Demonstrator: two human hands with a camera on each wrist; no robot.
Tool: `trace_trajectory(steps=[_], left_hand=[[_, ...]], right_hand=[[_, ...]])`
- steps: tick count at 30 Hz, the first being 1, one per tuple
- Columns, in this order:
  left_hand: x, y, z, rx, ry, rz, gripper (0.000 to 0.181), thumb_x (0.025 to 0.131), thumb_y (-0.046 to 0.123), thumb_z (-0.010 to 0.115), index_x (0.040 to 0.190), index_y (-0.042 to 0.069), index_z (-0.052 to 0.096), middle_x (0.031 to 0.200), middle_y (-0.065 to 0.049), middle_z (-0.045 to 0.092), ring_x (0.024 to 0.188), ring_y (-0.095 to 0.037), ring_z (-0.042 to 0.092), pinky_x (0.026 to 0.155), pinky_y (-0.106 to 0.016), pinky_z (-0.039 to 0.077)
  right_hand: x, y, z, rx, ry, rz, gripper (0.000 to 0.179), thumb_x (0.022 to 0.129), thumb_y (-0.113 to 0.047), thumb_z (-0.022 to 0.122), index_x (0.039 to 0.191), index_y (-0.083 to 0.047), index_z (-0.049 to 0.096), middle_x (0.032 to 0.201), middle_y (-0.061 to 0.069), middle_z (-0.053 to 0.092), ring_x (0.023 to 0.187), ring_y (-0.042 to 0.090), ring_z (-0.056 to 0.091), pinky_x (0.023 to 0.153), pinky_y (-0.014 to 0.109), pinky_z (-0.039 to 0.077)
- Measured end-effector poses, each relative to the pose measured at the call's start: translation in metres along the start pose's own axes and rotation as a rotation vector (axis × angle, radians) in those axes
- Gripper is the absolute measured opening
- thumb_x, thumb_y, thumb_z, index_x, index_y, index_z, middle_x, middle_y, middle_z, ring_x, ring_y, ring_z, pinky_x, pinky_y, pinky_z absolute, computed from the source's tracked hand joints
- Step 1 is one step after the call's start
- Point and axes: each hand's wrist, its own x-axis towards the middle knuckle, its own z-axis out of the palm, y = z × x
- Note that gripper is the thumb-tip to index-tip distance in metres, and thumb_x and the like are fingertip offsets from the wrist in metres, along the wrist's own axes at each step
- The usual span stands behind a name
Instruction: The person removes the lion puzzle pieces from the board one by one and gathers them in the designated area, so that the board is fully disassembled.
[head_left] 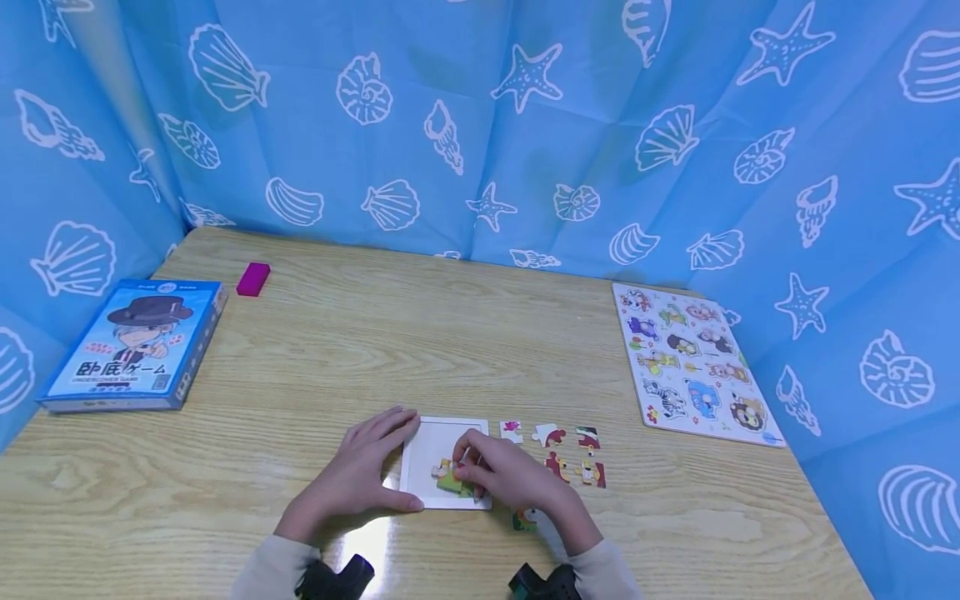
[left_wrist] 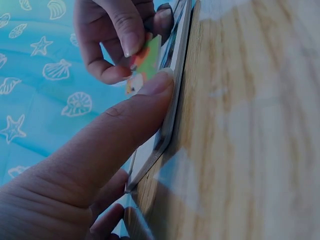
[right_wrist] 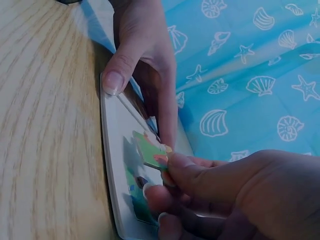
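Note:
A shallow white puzzle tray (head_left: 431, 442) lies on the table in front of me. My left hand (head_left: 367, 467) steadies its left side, with a straight thumb on the near corner and fingers stretched toward the far corner. Over the tray, my right hand (head_left: 495, 471) pinches a jigsaw piece (right_wrist: 150, 150), green with orange and white, between thumb and fingers. That piece is tilted above the tray floor. In the right wrist view another green piece (right_wrist: 137, 192) with a dark patch lies in the tray's near right corner, partly covered by the right fingers.
Several loose jigsaw pieces (head_left: 588, 437) lie right of the tray, and a green one (head_left: 524, 520) sits below the right wrist. An animal puzzle board (head_left: 693, 367) is at right. A blue game box (head_left: 135, 342) and a magenta block (head_left: 253, 279) stand at left.

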Motion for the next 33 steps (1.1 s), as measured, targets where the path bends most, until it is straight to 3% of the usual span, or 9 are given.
trace_trajectory(steps=[16,23,33], left_hand=[[0.001,-0.001,0.001,-0.003,-0.001,0.018,0.104,0.065,0.055,0.08,0.142,-0.002,0.04,0.147,-0.015,0.036,0.138,-0.034,0.022,0.104,-0.057,0.019],[0.001,0.0,-0.001,-0.009,0.002,0.024,0.102,0.065,0.052,0.081,0.141,-0.003,0.04,0.147,-0.016,0.036,0.138,-0.035,0.022,0.104,-0.056,0.019],[-0.001,0.0,-0.001,-0.013,-0.006,0.01,0.103,0.065,0.055,0.08,0.142,-0.002,0.039,0.148,-0.015,0.035,0.138,-0.034,0.021,0.105,-0.056,0.017]], right_hand=[[-0.037,0.012,-0.033,-0.015,0.083,0.018,0.005,0.093,-0.011,0.059,0.095,-0.007,0.06,0.072,-0.001,0.057,0.061,0.014,0.056,0.055,0.025,0.045],[-0.061,0.03,-0.048,-0.039,0.076,0.066,0.005,0.094,-0.012,0.059,0.093,-0.008,0.062,0.074,-0.001,0.057,0.061,0.011,0.053,0.054,0.027,0.046],[-0.093,0.051,-0.062,0.007,0.065,0.167,0.009,0.095,-0.012,0.057,0.097,-0.006,0.063,0.077,0.002,0.059,0.062,0.014,0.055,0.054,0.029,0.047]])
